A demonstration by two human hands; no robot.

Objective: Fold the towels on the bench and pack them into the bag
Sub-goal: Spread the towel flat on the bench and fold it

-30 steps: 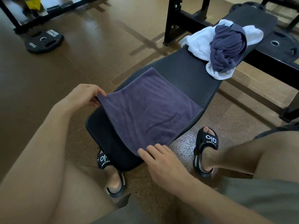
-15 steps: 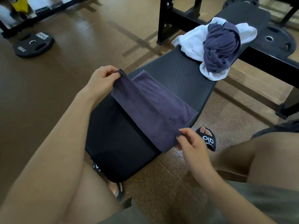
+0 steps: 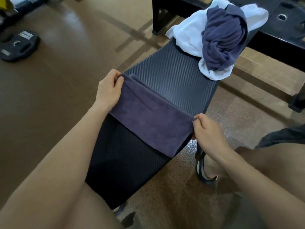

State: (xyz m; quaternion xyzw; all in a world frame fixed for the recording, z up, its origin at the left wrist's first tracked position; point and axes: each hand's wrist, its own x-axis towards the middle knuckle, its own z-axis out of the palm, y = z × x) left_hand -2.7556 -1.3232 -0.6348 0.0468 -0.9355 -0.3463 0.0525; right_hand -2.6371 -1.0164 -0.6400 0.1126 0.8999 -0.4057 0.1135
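A brown gym floor runs under a black ribbed bench, with a weight plate far left. At the bench's far end a crumpled navy towel lies on a white towel. Nearer, a folded purple towel spans the bench; the left hand and right hand have fingers clamped on its corners
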